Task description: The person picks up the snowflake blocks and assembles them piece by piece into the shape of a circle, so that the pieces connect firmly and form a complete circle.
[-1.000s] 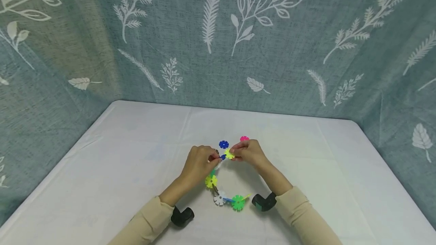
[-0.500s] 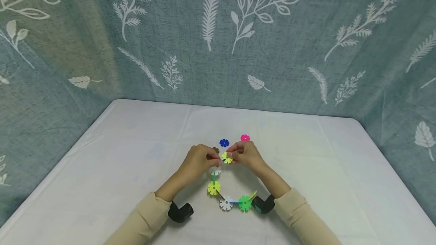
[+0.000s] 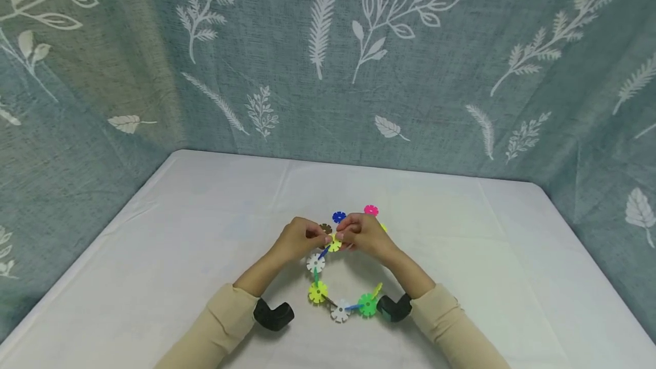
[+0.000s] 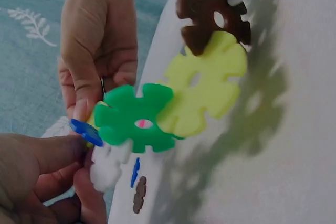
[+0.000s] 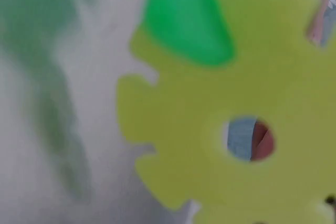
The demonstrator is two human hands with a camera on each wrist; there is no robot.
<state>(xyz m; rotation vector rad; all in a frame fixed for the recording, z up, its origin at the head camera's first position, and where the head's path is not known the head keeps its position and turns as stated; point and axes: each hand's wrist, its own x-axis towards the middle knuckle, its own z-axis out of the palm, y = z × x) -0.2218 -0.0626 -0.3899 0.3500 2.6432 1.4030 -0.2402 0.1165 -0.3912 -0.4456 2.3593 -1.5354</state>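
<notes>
Chain of snowflake discs [image 3: 328, 289] pinched at its top end by left hand [image 3: 297, 239] and right hand [image 3: 361, 235], mid-worktop [image 3: 205, 232] (wide margins to every edge); loose blue disc [image 3: 339, 217] just beyond.

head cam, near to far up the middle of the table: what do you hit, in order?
white disc → lime disc → second white disc → yellow disc pinched between left hand and right hand → loose blue disc → pink disc → curtain.

Two hands [image 3: 302, 238], one snowflake-disc chain [image 3: 328, 289], three loose discs [image 3: 339, 217].
</notes>
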